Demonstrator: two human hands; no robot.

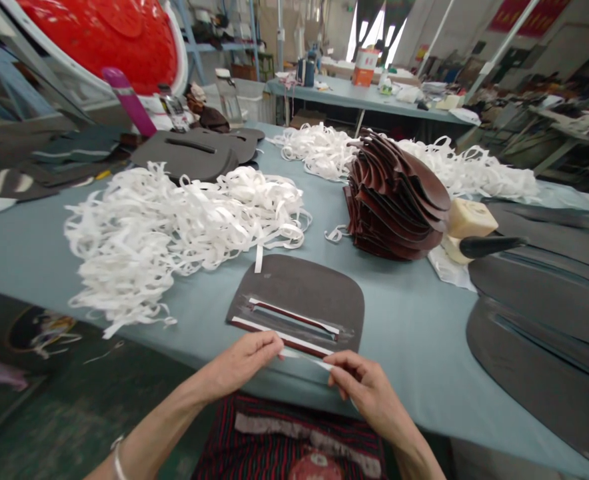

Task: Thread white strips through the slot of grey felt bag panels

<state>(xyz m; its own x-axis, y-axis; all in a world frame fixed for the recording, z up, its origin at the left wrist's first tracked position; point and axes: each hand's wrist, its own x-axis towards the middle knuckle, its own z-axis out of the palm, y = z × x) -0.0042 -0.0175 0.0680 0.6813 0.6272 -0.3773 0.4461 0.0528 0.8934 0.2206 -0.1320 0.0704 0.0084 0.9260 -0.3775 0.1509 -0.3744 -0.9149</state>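
My left hand [239,367] and my right hand [362,390] pinch a thin white strip [307,357] between their fingertips, just above the near edge of a dark leather panel [294,283]. The panel lies flat and has a rounded top edge. Two long slots cross it, lined with reddish-brown and white strips [294,317]. Behind it, a large tangled heap of white strips [174,233] lies on the blue-grey covered table [399,340]. My hands hide the panel's lower edge.
A fanned stack of brown leather pieces [394,200] and a cream block [472,219] stand beyond the panel. A black-handled tool [489,247] and dark leather sheets [544,300] lie right. More white strips [454,163] and dark leather pieces [184,153] lie farther back.
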